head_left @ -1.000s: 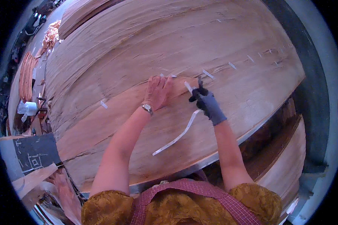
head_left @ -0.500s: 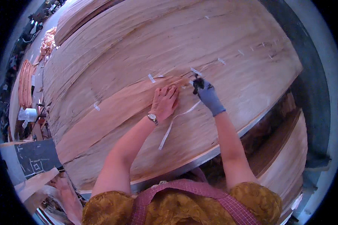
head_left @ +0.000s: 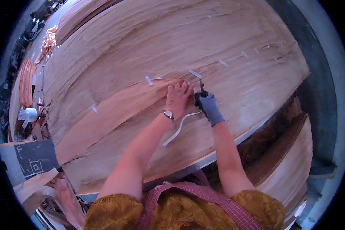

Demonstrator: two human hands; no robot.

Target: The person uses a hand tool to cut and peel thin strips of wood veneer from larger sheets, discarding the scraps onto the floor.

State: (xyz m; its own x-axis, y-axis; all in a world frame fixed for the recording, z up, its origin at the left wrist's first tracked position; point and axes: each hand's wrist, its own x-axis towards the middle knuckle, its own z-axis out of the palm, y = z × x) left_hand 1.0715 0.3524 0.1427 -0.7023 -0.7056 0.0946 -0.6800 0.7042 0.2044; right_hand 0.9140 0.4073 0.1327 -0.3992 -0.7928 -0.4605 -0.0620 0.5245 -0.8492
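Pale pinkish wood fills most of the view: one broad sheet point(head_left: 115, 69), its grain running in long curves, with dark splits and ridges along it. A redder, tapering patch point(head_left: 107, 109) stretches from the lower left toward the middle. Short white tape pieces point(head_left: 195, 74) are stuck here and there, several in a loose row climbing to the upper right.

Near the middle, the bare left hand point(head_left: 177, 98) lies flat on the wood with its fingers spread, a watch point(head_left: 168, 114) at the wrist. Just beside it, the gloved right hand point(head_left: 207, 102) is closed on a long white strip point(head_left: 178, 131), which trails in a bend across the sheet toward the lower left. Something dark juts up from the glove; whether it is a finger or a tool, I cannot tell.

Beyond the near right edge, more curved wood point(head_left: 285, 161) sits lower down. Grey floor point(head_left: 329, 99) shows along the far right. On the left are a dark panel point(head_left: 44, 156) with white drawn lines, a white tub point(head_left: 30, 114), reddish stacked strips point(head_left: 26, 86) and a bright heap of shavings point(head_left: 50, 40).
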